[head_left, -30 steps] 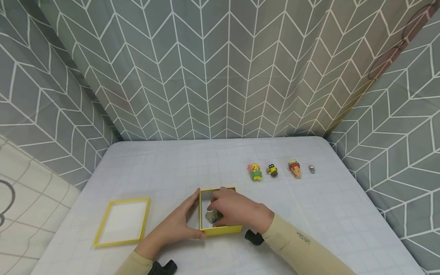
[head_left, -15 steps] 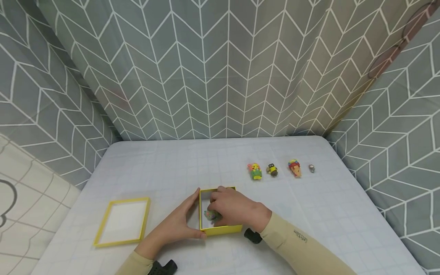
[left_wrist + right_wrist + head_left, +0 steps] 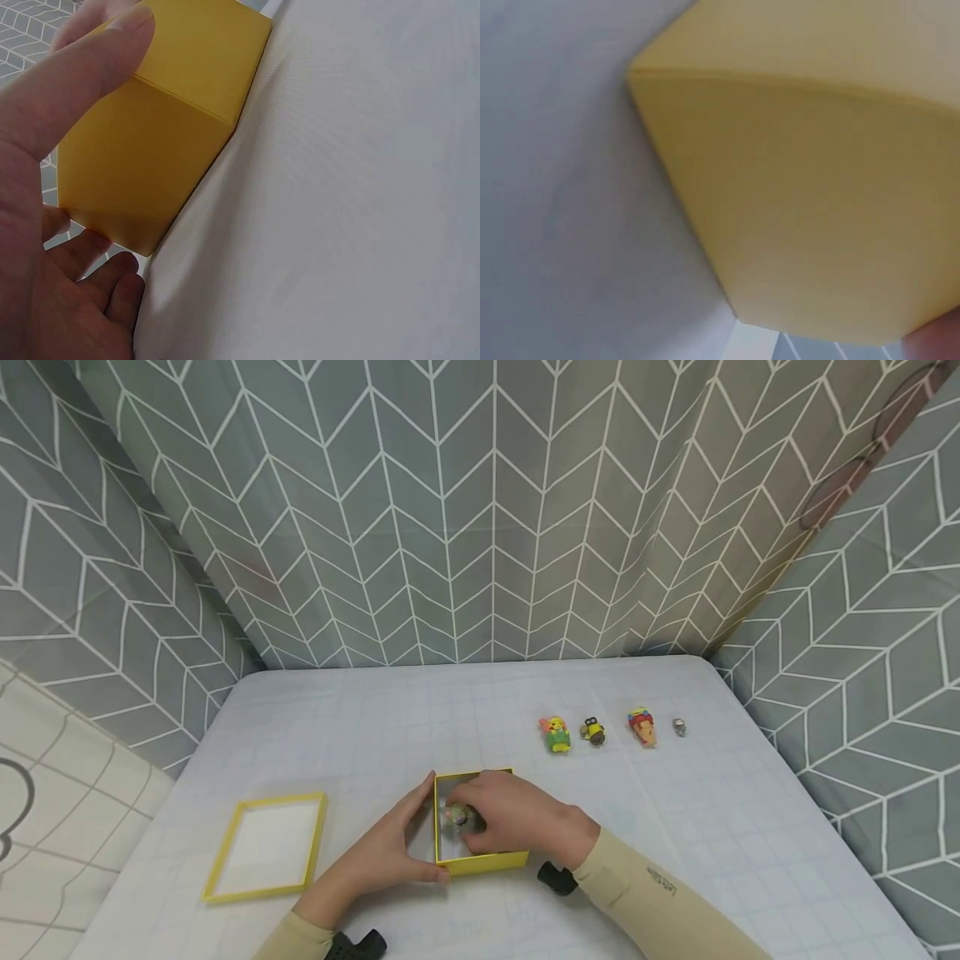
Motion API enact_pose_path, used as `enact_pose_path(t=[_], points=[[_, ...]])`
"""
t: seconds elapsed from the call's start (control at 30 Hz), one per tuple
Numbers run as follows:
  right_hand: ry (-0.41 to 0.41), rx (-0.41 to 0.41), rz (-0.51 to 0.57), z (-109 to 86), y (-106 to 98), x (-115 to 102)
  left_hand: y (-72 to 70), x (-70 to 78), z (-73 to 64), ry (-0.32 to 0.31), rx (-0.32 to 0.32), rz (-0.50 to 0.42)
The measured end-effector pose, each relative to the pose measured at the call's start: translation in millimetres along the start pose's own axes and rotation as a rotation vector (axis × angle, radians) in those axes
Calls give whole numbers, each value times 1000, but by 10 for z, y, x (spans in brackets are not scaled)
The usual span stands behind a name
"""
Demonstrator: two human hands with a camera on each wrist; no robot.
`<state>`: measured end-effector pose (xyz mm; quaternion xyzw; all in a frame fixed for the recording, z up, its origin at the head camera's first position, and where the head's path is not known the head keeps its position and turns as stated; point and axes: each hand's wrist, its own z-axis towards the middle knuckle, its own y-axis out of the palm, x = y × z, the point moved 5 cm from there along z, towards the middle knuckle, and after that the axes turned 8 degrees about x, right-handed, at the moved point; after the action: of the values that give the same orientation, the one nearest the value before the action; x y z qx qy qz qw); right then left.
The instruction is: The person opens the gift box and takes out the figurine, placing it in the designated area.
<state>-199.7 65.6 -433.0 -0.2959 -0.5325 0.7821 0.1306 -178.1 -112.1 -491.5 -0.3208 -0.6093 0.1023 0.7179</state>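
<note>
An open yellow box (image 3: 483, 863) with a pale inside stands near the front middle of the table. My left hand (image 3: 390, 852) grips its left side, thumb at the near corner and fingers at the far one; the left wrist view shows the thumb lying over the yellow wall (image 3: 142, 165). Reaching in from the right, my right hand (image 3: 513, 812) pinches a small multicoloured figurine (image 3: 457, 815) inside the box. Part of the figurine is hidden by the fingers. In the right wrist view the box's outer wall (image 3: 802, 202) covers nearly everything, with a bit of hand at the lower right corner.
A yellow-rimmed white lid (image 3: 318, 839) lies left of the box. Toward the back right stand a green-and-yellow figurine (image 3: 557, 735), a minion figurine (image 3: 594, 732), a red-and-tan figurine (image 3: 642, 727) and a tiny grey one (image 3: 679, 727). Patterned curtains (image 3: 480, 527) enclose the table.
The figurine has turned in my right fingers and shifted slightly up and left within the box. My left hand and the box have stayed in place.
</note>
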Motion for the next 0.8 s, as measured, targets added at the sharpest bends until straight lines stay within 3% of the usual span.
enact_pose_path(t=[0.27,0.57,0.8], points=[[52,33,143,6,-17,59,4,12,5,3,-5,0],[195,80,447,2,-128,179,11,14,6,11,-4,-4],[288,116,540,-6,-159,263,5,6,6,19,4,-4]])
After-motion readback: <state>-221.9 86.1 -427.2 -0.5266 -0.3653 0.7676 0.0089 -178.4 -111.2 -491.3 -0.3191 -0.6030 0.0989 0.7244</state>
